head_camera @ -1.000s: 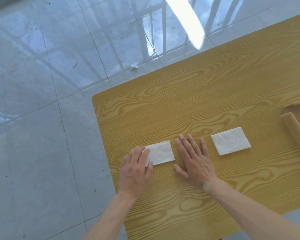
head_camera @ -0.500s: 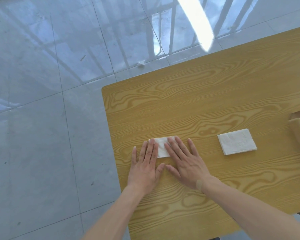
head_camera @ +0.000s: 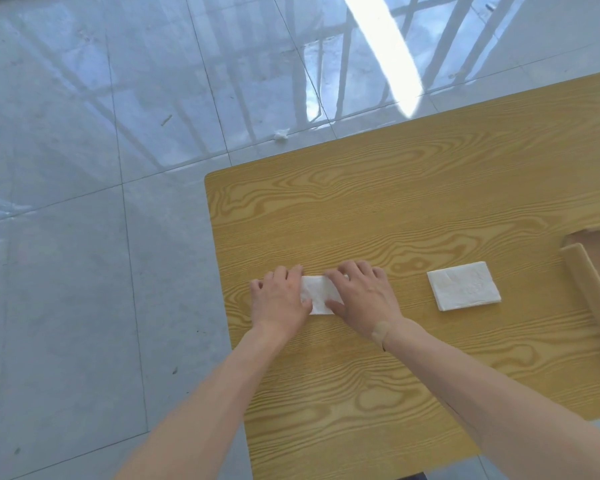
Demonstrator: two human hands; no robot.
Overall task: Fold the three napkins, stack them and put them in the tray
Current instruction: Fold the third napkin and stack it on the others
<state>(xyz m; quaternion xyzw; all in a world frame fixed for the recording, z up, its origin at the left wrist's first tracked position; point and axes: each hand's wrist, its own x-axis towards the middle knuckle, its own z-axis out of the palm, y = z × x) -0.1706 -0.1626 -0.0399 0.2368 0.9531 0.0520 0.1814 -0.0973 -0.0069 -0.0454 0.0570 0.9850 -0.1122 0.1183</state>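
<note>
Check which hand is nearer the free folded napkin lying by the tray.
Right. The right hand sits just to the left of that folded napkin, not touching it; the left hand is farther left, beyond the other napkin that both hands press.

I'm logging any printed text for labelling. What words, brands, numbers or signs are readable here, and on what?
None: no readable text anywhere in this view.
The napkin under the hands: plain white, only faint embossing.
The folded napkin to the right: embossed texture, no letters.
The tray: bare wood, no label on the part in view.
The table: wood grain only.
</note>
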